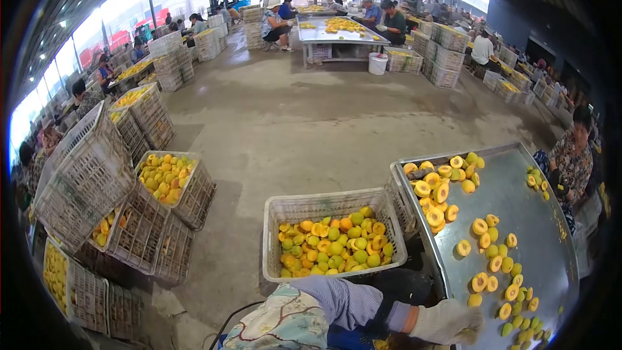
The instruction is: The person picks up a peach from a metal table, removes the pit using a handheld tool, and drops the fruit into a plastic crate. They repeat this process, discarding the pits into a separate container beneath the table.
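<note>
My left hand (449, 325), in a pale work glove, reaches over the near left edge of the metal table (453, 246). Its fingertips are smeared and point down toward the table top, so whether they hold anything cannot be made out. Close to the fingers lie halved yellow peaches (475, 300), with several more halves and small greenish pieces (506, 329) scattered to their right. A striped sleeve (350, 301) covers the forearm. My right hand is out of view.
A plastic crate of peaches (269, 240) stands on the floor left of the table. Stacked crates (84, 175) lean at the left. Another peach pile (435, 188) lies on the table's far left corner. A person (573, 162) sits across the table. Others work around a farther table (337, 37).
</note>
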The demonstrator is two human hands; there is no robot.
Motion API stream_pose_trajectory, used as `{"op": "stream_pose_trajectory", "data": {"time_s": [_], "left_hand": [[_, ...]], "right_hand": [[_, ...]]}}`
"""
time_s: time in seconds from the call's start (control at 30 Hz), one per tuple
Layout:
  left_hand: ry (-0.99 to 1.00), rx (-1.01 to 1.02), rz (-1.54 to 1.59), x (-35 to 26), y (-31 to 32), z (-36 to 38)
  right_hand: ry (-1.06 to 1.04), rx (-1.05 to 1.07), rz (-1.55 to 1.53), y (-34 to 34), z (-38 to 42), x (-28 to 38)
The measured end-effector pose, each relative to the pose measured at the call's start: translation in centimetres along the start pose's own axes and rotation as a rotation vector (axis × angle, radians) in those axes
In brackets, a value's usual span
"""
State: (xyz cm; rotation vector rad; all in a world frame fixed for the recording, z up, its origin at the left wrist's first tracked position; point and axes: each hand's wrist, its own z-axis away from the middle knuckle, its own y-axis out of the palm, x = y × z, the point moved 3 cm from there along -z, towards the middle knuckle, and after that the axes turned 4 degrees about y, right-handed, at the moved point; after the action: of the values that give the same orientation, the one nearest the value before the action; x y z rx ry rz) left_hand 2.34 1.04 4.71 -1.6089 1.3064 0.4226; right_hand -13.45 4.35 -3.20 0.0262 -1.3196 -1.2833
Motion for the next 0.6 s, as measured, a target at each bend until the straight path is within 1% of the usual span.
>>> {"op": "stream_pose_trajectory", "data": {"time_s": [0.03,0.07,0.13,0.17,0.23,0.27,0.33,0.37,0.4,0.47,0.5,0.53,0.6], "left_hand": [[0.025,-0.171,0.175,0.3,-0.3,0.2],[0.028,-0.166,0.178,0.8,-0.3,0.3],[0.224,-0.253,0.28,0.6,-0.2,0.4],[0.225,-0.226,0.302,0.3,0.1,0.5],[-0.336,-0.019,0.849,0.3,0.6,0.8],[-0.341,0.026,0.865,-0.1,0.3,0.7],[-0.181,0.081,0.465,-0.5,-0.5,0.3],[0.057,-0.016,0.329,-0.9,-0.5,0.2],[0.06,0.009,0.347,-0.8,-0.3,0.1],[0.256,-0.024,0.236,-1.2,-0.2,-0.2],[0.245,-0.017,0.268,-1.3,-0.2,-0.4],[0.177,-0.014,0.421,-0.9,0.4,-0.4],[-0.293,0.137,1.078,-0.1,1.8,0.2]], "right_hand": [[0.001,-0.005,-0.01,0.5,0.0,0.0],[0.004,-0.004,-0.021,0.7,0.0,0.1],[0.008,-0.011,-0.059,1.3,0.2,-0.1],[0.007,-0.01,-0.08,1.7,0.3,-0.1],[0.002,-0.008,-0.128,2.5,0.2,-0.2],[-0.001,0.0,-0.151,2.6,0.6,-0.2],[-0.004,0.023,-0.194,3.1,0.5,-0.3],[-0.006,0.037,-0.217,3.3,0.7,-0.3],[-0.009,0.053,-0.244,3.5,0.9,-0.3],[-0.017,0.096,-0.321,4.1,1.4,0.0],[-0.019,0.135,-0.361,4.3,1.6,0.1],[-0.022,0.185,-0.409,4.6,1.7,0.2],[-0.044,0.259,-0.496,4.9,2.0,0.1]]}}
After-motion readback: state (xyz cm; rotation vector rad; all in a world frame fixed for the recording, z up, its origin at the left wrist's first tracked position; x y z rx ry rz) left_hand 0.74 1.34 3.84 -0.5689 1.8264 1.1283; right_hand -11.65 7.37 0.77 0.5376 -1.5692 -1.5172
